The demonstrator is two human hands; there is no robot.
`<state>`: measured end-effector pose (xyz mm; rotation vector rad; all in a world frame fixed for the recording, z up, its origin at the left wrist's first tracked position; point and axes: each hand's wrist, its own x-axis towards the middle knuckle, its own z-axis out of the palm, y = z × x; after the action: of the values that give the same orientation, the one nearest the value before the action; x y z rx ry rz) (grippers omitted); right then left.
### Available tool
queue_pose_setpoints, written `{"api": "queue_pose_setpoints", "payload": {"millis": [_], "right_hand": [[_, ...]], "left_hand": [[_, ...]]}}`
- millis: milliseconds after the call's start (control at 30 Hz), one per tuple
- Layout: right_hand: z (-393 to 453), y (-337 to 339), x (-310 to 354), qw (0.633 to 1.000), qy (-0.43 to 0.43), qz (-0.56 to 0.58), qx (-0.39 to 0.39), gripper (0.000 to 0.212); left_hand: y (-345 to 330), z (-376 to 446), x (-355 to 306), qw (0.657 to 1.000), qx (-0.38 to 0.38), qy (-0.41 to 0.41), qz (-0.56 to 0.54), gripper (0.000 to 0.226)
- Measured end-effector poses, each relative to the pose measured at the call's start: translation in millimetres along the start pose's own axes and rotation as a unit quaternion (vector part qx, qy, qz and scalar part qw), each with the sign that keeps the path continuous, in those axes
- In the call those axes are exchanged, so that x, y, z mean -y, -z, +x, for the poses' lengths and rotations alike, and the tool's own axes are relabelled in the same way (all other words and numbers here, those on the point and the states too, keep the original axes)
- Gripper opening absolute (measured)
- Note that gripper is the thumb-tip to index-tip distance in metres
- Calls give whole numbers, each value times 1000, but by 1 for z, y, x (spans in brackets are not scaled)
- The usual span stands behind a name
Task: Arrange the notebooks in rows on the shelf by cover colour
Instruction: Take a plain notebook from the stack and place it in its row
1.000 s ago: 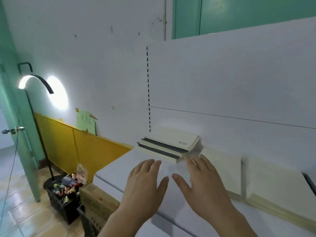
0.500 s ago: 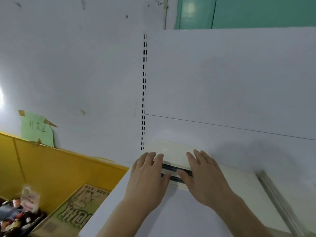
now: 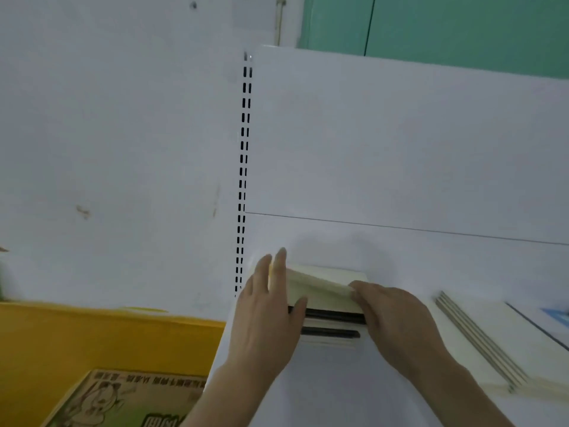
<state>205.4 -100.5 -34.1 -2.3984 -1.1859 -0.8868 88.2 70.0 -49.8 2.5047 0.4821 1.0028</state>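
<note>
A small stack of notebooks (image 3: 331,322) lies at the left end of the white shelf (image 3: 332,389), with cream covers and dark edges between them. The top cream notebook (image 3: 320,286) is tilted up off the stack. My left hand (image 3: 268,315) grips its left side, fingers over the top and thumb at the front. My right hand (image 3: 391,318) holds its right front corner. More cream notebooks (image 3: 480,337) lie flat to the right.
The shelf's white back panel (image 3: 400,149) rises right behind the stack, with a slotted upright (image 3: 243,180) at its left edge. A yellow board (image 3: 101,337) and a printed cardboard box (image 3: 123,399) stand below left. A blue-covered thing (image 3: 557,314) shows at the far right edge.
My hands moved forward from the shelf front onto the stack, and both have taken hold of the top cream notebook and lifted it. The view has closed in on the shelf.
</note>
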Motion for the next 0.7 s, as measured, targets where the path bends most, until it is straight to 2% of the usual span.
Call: {"api": "queue_pose_setpoints", "payload": {"millis": [67,133,200,300,400,500,567,700], "right_hand": [[1,15,-3,998,-22,29,-48,19],[3,31,-2,992,-48,73,-96,25],[5,46,-1,978,-89,138,-131,26],[4,61,4,946,-161,251,-131,22],[2,69,11,886,-233,386,-112,24],[0,68,16,838,-273,466,-77,27],[1,61,17,844,-272,460,-43,31],[3,34,11,869,-226,440,-7,30]], "left_hand": [[6,5,-6,996,-38,11,-84,85],[8,9,-12,989,-50,34,-132,88],[7,12,-19,984,-23,68,-160,87],[3,15,-29,964,44,119,-233,82],[1,14,-39,933,100,132,-321,59],[2,11,-41,887,87,158,-426,23],[4,11,-36,873,55,164,-457,16],[15,7,-24,898,-44,157,-409,3]]}}
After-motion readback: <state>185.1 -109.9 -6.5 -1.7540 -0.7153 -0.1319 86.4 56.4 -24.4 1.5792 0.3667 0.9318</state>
